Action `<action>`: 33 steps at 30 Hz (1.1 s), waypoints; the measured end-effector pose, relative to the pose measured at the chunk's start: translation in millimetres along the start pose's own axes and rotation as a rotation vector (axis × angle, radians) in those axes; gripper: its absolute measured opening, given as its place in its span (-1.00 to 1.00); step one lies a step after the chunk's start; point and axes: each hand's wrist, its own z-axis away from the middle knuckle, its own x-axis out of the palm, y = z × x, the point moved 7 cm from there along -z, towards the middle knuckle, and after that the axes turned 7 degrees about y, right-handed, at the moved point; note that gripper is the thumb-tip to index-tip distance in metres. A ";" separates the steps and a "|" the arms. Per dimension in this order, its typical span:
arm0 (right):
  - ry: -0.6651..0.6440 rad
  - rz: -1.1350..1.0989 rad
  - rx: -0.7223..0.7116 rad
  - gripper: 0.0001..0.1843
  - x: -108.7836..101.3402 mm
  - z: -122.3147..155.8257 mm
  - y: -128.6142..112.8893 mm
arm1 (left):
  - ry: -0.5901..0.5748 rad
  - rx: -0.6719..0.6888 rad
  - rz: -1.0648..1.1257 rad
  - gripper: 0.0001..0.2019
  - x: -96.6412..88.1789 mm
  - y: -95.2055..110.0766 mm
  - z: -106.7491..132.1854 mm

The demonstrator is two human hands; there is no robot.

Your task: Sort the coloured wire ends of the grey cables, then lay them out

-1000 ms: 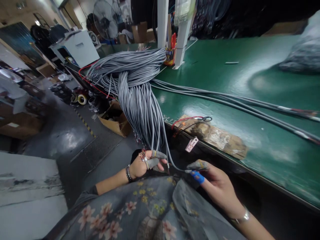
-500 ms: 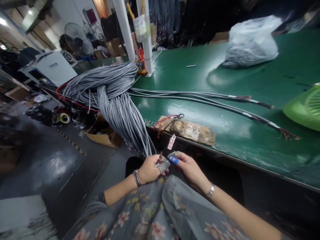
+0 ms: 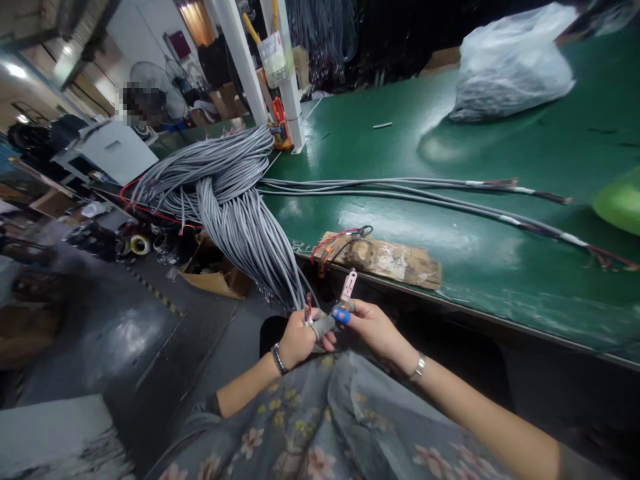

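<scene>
My left hand [image 3: 299, 341] is closed round the end of a grey cable, and short dark red wires [image 3: 309, 308] stick up from its grip. A grey cover wraps its thumb. Close beside it, my right hand [image 3: 373, 325] pinches at the cable's wires, with a blue wrap on the thumb and grey on a fingertip; what lies between these fingers is too small to make out. The thick bundle of grey cables [image 3: 250, 227] drapes over the bench edge down to my left hand. Just above my right fingers is a pinkish tag [image 3: 349, 285].
On the green bench [image 3: 370, 153] lie several grey cables [image 3: 425, 193] with stripped ends. A worn wooden block [image 3: 400, 260] with wires sits at the edge. Further off are a plastic bag [image 3: 510, 67], a white post [image 3: 295, 113] and a green plastic object [image 3: 620, 200]. An open carton [image 3: 215, 277] stands below.
My hands have come slightly closer together, and the red wires now stand more upright from my left hand. The whole view has shifted a little.
</scene>
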 end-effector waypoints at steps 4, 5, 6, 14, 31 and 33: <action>0.051 0.082 -0.088 -0.48 -2.2 1.1 -7.2 | 0.030 0.004 0.044 -0.60 -0.8 -2.8 -1.5; 0.047 0.105 -0.096 -0.49 -0.9 1.4 -8.1 | 0.038 0.007 0.053 -0.62 -1.4 -3.3 -2.1; 0.039 0.125 -0.099 -0.49 0.8 1.9 -8.9 | 0.038 0.009 0.060 -0.63 -1.5 -3.7 -2.5; -0.163 0.075 -0.057 -0.53 20.8 6.5 -9.0 | -0.050 -0.024 0.051 -0.65 1.5 -5.9 -0.4; -0.098 0.091 -0.111 -0.50 7.8 9.0 -12.7 | 0.119 -0.039 0.313 -0.54 1.3 -7.4 -5.4; -0.120 0.104 -0.088 -0.49 10.1 7.9 -11.3 | 0.092 -0.009 0.284 -0.55 1.9 -10.4 -6.7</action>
